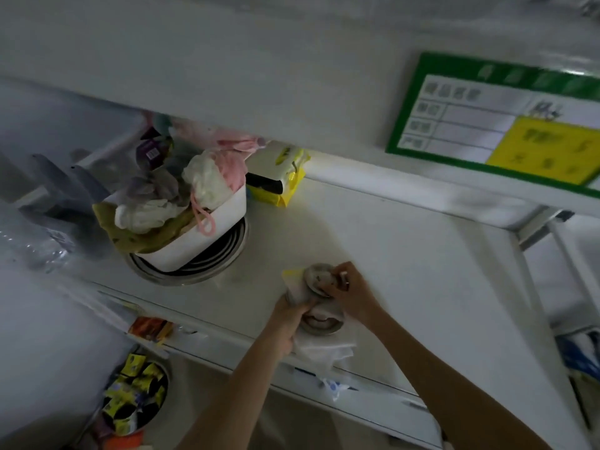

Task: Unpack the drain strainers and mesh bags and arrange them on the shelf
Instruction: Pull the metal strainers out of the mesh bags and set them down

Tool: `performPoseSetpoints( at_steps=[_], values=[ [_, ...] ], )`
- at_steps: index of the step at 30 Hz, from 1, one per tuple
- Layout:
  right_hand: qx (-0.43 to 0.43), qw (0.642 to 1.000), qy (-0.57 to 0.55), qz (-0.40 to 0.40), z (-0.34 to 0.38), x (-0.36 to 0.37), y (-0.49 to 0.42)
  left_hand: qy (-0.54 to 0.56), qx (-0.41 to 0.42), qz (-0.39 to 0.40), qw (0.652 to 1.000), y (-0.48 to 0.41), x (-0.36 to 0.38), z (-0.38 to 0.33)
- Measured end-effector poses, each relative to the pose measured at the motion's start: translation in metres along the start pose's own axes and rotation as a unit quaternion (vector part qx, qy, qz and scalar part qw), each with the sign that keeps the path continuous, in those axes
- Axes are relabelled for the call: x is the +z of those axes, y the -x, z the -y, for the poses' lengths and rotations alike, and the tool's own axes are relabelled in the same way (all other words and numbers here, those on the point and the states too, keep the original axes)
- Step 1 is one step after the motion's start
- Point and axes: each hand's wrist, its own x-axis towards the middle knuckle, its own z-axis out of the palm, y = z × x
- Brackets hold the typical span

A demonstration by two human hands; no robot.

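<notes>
On the white shelf (406, 254), near its front edge, my left hand (287, 323) grips a clear plastic packet (319, 350) of metal drain strainers. My right hand (349, 289) pinches the top strainer (316, 277), a round grey metal disc, at the packet's open end. A second strainer (321, 323) lies just below it, partly inside the plastic. Further left, a white tub (207, 232) stuffed with pink, white and olive mesh bags (207, 180) stands on a stack of large metal rings (194, 267).
A yellow packet (282, 183) lies at the back of the shelf behind the tub. A green and yellow label card (500, 121) hangs on the shelf edge above. Below left, a bowl of small yellow sachets (136, 394) sits on a lower level.
</notes>
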Motion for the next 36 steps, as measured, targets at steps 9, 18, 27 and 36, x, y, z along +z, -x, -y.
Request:
performPoseSetpoints(
  at_steps=[9, 18, 27, 36],
  values=[
    [0.080, 0.988, -0.071, -0.114, -0.025, -0.038, -0.017, -0.029, 0.026, -0.005, 0.999, -0.002, 0.021, 0.007],
    [0.104, 0.974, -0.030, -0.199, -0.031, -0.056, -0.090, -0.051, 0.059, -0.023, 0.997, -0.010, 0.001, 0.001],
    [0.062, 0.983, 0.081, -0.151, -0.029, -0.060, -0.077, -0.063, 0.051, -0.026, 0.996, -0.018, 0.013, 0.002],
    [0.028, 0.992, -0.124, -0.004, 0.004, -0.052, 0.023, -0.006, 0.081, -0.065, 0.995, -0.033, 0.046, -0.001]
  ],
)
